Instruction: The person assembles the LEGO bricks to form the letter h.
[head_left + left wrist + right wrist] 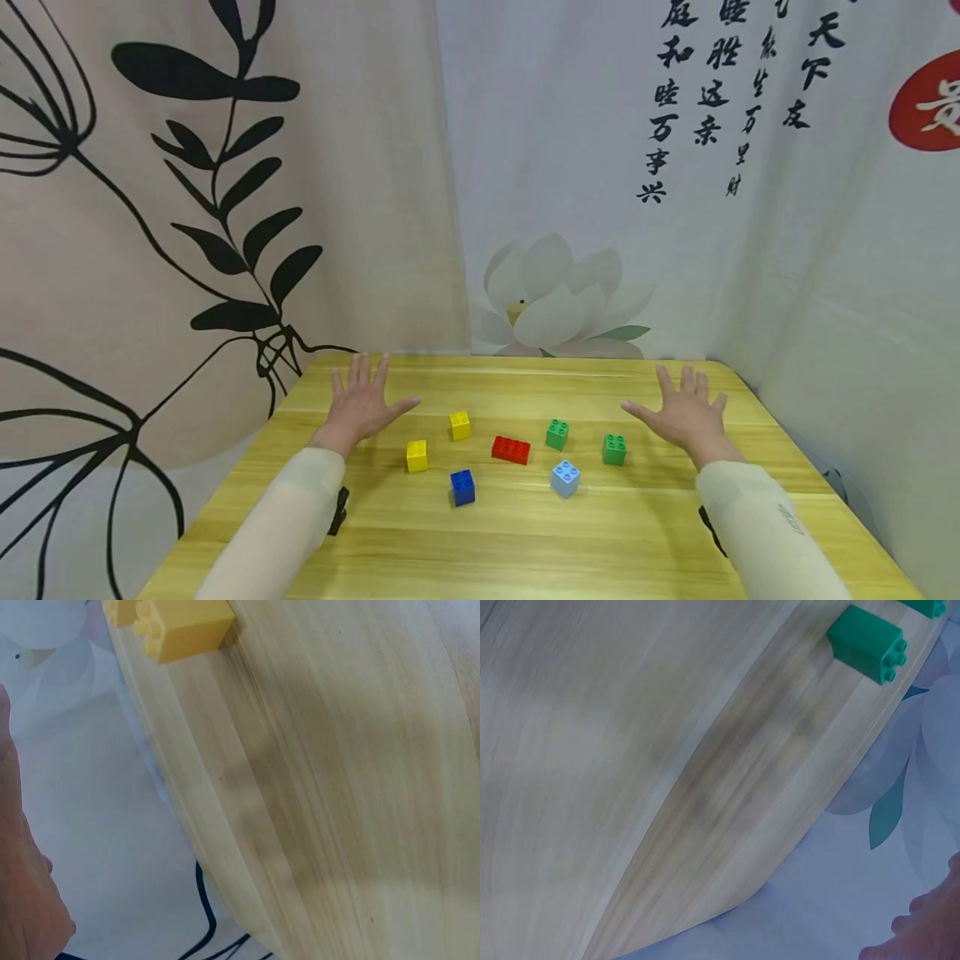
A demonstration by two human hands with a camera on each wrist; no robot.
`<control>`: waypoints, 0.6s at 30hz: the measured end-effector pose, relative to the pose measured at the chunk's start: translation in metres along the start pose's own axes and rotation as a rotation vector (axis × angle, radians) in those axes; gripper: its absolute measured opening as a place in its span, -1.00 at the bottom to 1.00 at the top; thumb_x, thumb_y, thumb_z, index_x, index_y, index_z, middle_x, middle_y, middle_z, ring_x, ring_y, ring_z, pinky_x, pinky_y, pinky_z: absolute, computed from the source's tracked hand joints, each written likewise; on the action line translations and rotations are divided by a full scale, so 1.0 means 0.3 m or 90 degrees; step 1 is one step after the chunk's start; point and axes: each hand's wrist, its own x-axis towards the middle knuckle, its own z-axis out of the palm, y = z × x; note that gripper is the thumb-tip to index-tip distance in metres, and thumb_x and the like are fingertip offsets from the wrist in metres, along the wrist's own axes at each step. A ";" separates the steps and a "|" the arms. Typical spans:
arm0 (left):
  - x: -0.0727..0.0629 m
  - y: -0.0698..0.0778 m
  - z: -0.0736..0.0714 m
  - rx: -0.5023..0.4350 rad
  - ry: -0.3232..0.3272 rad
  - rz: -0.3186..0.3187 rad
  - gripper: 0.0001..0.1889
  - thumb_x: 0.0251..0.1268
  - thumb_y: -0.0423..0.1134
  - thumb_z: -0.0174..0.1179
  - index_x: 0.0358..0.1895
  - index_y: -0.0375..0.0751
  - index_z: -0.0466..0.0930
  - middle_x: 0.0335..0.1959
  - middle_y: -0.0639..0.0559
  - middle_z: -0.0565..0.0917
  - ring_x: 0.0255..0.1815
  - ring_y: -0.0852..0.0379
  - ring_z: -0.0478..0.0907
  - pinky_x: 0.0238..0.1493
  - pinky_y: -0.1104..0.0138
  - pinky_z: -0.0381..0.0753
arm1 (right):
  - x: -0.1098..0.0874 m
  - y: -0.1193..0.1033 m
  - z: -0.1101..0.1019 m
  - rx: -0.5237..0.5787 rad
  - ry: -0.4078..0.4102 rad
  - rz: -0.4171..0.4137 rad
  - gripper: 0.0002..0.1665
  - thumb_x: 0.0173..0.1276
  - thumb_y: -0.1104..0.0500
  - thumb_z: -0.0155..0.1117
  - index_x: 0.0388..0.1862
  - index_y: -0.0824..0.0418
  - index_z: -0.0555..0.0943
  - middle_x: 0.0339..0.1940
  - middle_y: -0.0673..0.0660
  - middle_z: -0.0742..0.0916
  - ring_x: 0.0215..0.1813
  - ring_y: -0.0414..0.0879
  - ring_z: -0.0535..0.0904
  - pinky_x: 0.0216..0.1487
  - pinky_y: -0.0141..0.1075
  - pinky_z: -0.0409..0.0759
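Note:
My left hand (pixel 363 408) is spread with straight fingers over the left side of the table, holding nothing. Nearest to it are a yellow toy brick (pixel 416 456) and a second yellow brick (pixel 460 425). On the right, my right hand (pixel 686 417) is likewise spread, its palm bare. A green brick (pixel 614 450) lies closest to that hand, with another green brick (pixel 557 434) farther left. Between the hands sit a longer red brick (pixel 511 450), a dark blue brick (pixel 462 487) and a light blue brick (pixel 565 478). Studs show on the bricks.
The bricks stand apart on a wooden table (pixel 360 550) with rounded far corners. Behind it hangs a printed curtain (pixel 382 183) with plants, a lotus and writing. Dark cables (pixel 204 907) show beyond the table edge in the left wrist view.

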 end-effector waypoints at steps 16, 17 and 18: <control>0.008 0.067 0.006 -0.072 -0.008 0.008 0.15 0.22 0.57 -0.12 0.60 -0.26 -0.18 0.56 -0.43 -0.25 0.56 -0.36 -0.35 0.37 -0.32 -0.47 | 0.013 -0.081 0.051 0.047 0.016 -0.030 0.23 0.32 -0.56 -0.06 0.61 0.30 -0.03 0.53 0.58 -0.08 0.51 0.53 -0.24 0.26 0.53 -0.31; 0.009 0.072 0.008 -0.078 -0.012 0.007 0.15 0.22 0.57 -0.12 0.60 -0.26 -0.19 0.57 -0.42 -0.25 0.56 -0.36 -0.35 0.37 -0.32 -0.47 | 0.012 -0.088 0.053 0.052 0.017 -0.032 0.22 0.33 -0.55 -0.06 0.61 0.30 -0.03 0.53 0.57 -0.08 0.51 0.52 -0.24 0.27 0.52 -0.30; 0.009 0.076 0.010 -0.083 -0.016 0.007 0.16 0.22 0.58 -0.13 0.60 -0.25 -0.20 0.57 -0.41 -0.25 0.57 -0.35 -0.35 0.37 -0.32 -0.48 | 0.010 -0.095 0.056 0.057 0.017 -0.033 0.21 0.35 -0.54 -0.06 0.61 0.30 -0.03 0.54 0.56 -0.07 0.51 0.51 -0.23 0.27 0.52 -0.28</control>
